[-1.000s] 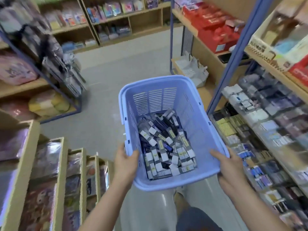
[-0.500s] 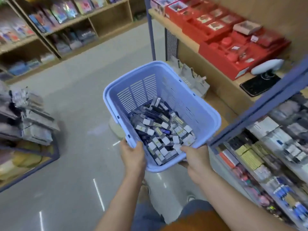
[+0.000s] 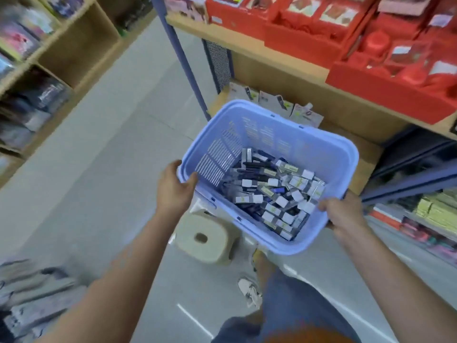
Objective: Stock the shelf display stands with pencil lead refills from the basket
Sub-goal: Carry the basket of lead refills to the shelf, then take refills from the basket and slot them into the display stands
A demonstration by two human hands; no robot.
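A light blue plastic basket (image 3: 319,149) hangs in the air in front of me, tilted. Several small packs of pencil lead refills (image 3: 274,191) lie heaped in its bottom. My left hand (image 3: 174,188) grips the basket's near left rim, thumb inside. My right hand (image 3: 342,211) grips the near right corner of the rim. The display shelf with small packs (image 3: 435,214) is at the right edge, blurred.
A beige plastic stool (image 3: 205,237) stands on the grey floor right below the basket. Red gift boxes (image 3: 371,45) fill the wooden shelf above. A blue upright post (image 3: 183,60) rises behind the basket. Wooden shelving (image 3: 44,58) lines the left aisle. My foot (image 3: 251,292) is near the stool.
The view has swung right and down. The basket has turned and come lower over a stool that is now in sight. Both hands keep their hold on the rim.
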